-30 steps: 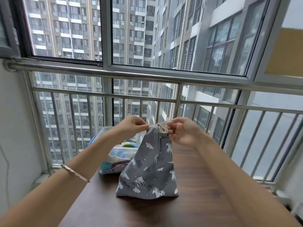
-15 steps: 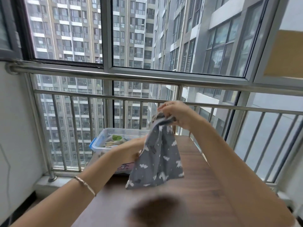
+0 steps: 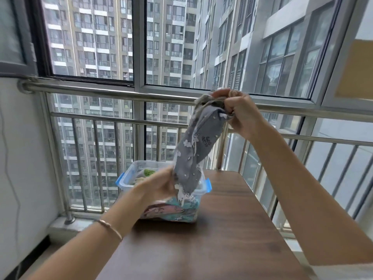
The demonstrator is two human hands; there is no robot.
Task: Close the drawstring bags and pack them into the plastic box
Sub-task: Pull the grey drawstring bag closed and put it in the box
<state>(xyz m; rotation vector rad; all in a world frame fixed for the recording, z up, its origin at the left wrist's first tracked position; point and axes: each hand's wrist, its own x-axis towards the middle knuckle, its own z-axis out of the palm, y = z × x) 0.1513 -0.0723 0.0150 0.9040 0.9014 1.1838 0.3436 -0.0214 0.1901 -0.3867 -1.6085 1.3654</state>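
Grey unicorn-print drawstring bag (image 3: 193, 156): held over clear plastic box (image 3: 127, 185), for packing.
My right hand (image 3: 240, 112): fisted round its neck.
My left hand (image 3: 159, 186): pinches its bottom, to steer.

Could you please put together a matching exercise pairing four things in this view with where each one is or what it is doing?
Things:
1. grey printed fabric drawstring bag
2. clear plastic box with blue clips
3. thin metal bracelet
4. right hand

States:
a. worn around the left wrist
b. standing on the brown wooden table
c. gripping the bag's gathered top
d. held up in the air

Pairs: 1-d, 2-b, 3-a, 4-c
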